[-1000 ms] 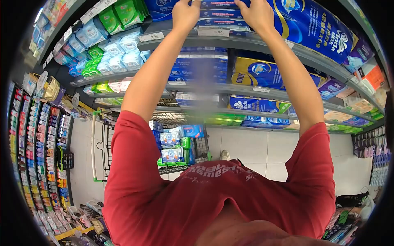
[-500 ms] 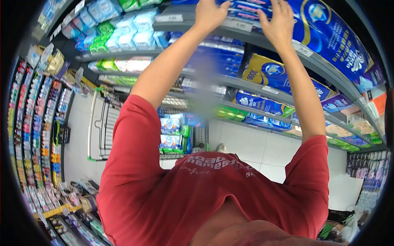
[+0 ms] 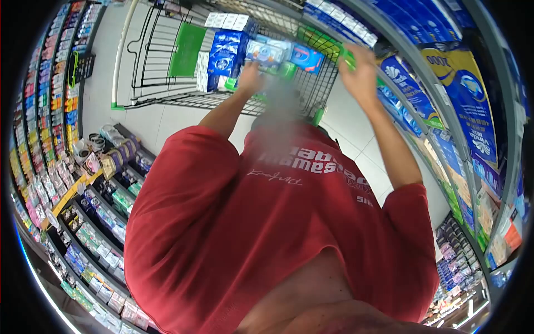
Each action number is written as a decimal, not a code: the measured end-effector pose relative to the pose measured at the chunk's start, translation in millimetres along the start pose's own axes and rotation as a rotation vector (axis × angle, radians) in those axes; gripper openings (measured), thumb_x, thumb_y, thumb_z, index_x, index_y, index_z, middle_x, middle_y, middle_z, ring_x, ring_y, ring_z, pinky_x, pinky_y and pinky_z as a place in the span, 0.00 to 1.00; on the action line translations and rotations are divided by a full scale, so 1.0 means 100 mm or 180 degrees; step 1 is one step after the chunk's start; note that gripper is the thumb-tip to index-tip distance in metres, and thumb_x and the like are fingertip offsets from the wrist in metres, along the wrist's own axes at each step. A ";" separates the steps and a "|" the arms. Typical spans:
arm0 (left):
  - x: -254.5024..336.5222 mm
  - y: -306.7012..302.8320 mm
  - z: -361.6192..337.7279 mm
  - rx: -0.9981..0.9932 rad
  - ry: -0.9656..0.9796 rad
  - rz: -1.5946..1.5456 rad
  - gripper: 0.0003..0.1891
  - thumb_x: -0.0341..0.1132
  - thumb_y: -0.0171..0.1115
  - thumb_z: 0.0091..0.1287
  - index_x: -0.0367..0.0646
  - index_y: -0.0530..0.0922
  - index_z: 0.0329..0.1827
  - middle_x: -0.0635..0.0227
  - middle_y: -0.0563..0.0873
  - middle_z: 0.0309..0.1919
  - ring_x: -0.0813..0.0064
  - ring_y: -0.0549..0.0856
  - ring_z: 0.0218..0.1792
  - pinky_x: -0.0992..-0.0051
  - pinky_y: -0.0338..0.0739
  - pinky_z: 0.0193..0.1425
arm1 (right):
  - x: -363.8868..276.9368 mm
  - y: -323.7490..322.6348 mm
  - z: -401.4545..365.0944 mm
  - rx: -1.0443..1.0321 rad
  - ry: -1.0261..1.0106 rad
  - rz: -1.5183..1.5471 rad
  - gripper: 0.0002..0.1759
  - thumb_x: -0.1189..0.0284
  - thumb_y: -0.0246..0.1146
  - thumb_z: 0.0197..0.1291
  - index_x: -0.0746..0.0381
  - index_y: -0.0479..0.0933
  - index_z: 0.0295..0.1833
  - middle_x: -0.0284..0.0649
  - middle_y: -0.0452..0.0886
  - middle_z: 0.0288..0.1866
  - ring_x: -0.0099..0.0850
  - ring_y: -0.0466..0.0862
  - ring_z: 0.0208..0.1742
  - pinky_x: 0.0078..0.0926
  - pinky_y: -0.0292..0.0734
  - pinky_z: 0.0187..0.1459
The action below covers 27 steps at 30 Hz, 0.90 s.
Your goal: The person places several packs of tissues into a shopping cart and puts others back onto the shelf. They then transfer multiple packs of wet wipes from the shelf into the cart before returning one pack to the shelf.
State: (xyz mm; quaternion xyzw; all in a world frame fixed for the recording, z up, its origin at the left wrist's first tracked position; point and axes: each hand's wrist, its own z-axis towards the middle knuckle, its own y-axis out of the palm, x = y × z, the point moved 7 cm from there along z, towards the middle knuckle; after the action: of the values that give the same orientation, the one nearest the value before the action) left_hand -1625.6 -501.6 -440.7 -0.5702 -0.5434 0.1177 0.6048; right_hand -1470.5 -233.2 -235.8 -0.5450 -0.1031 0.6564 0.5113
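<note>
My left hand (image 3: pixel 250 78) reaches down into a wire shopping cart (image 3: pixel 161 61) and rests on the blue-and-white tissue packs (image 3: pixel 267 53) stacked inside; its fingers are hidden among them. My right hand (image 3: pixel 359 72) is at the cart's right rim, touching a green piece (image 3: pixel 347 54) there. Whether either hand grips anything is unclear. Both arms stretch forward over my red shirt (image 3: pixel 267 222).
Shelves of blue tissue and paper packs (image 3: pixel 473 106) run along the right side. Racks of small packaged goods (image 3: pixel 61 111) line the left, with low displays (image 3: pixel 105 200) beside me. White tiled floor (image 3: pixel 172 119) lies between.
Both hands came down from the high shelf to the cart. The view swung downward, so the cart now fills the top of the frame.
</note>
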 end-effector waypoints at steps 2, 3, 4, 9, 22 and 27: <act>-0.75 0.05 -0.41 -0.0915 -0.1174 0.0763 0.24 0.38 0.64 0.55 0.38 0.77 0.54 0.46 0.78 0.55 0.49 0.78 0.56 0.58 0.74 0.60 | 0.38 0.81 -0.57 -0.0892 0.0780 0.0183 0.23 0.70 0.65 0.53 0.66 0.76 0.55 0.54 0.81 0.50 0.51 0.78 0.54 0.41 0.72 0.58; -0.97 0.01 -0.58 -0.1294 -0.1804 0.1009 0.24 0.39 0.64 0.55 0.38 0.77 0.54 0.46 0.79 0.54 0.49 0.79 0.56 0.59 0.74 0.60 | 0.45 1.07 -0.73 -0.0969 0.0794 0.0192 0.23 0.70 0.65 0.53 0.66 0.76 0.55 0.54 0.81 0.50 0.51 0.78 0.54 0.41 0.72 0.58; -1.10 0.10 -0.57 -0.1179 -0.1590 0.0832 0.24 0.38 0.64 0.53 0.37 0.77 0.54 0.46 0.79 0.53 0.49 0.79 0.55 0.59 0.74 0.60 | 0.61 1.38 -0.95 -0.1440 0.1357 0.0115 0.26 0.68 0.65 0.53 0.67 0.74 0.57 0.56 0.80 0.51 0.52 0.78 0.55 0.41 0.72 0.57; -1.03 0.24 -0.16 -0.0466 -0.0878 0.0051 0.24 0.39 0.64 0.55 0.36 0.79 0.53 0.47 0.81 0.51 0.52 0.80 0.54 0.60 0.74 0.59 | 0.81 2.42 -1.62 -0.2471 0.2411 0.0020 0.34 0.61 0.66 0.52 0.70 0.70 0.61 0.59 0.80 0.52 0.53 0.79 0.55 0.39 0.74 0.56; -1.49 1.04 1.18 -0.0901 -0.1457 -0.1190 0.37 0.41 0.68 0.53 0.31 0.66 0.65 0.48 0.76 0.59 0.56 0.76 0.60 0.66 0.69 0.64 | 0.83 3.49 -1.08 -0.1142 0.3900 0.2291 0.35 0.64 0.69 0.48 0.71 0.70 0.61 0.51 0.74 0.61 0.37 0.76 0.58 0.29 0.67 0.59; -1.61 1.15 1.17 -0.0828 -0.1595 -0.2111 0.32 0.32 0.66 0.55 0.30 0.68 0.63 0.54 0.81 0.52 0.66 0.80 0.52 0.68 0.72 0.58 | 0.68 3.54 -0.92 -0.1352 0.3754 0.2748 0.37 0.65 0.68 0.47 0.69 0.69 0.63 0.48 0.76 0.60 0.37 0.75 0.60 0.31 0.66 0.60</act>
State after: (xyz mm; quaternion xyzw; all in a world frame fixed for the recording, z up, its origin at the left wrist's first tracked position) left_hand -1725.0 -521.5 -646.9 -0.3900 -0.8375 -0.0177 0.3824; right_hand -1584.5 -379.8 -558.1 -0.8842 0.2854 0.3643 0.0638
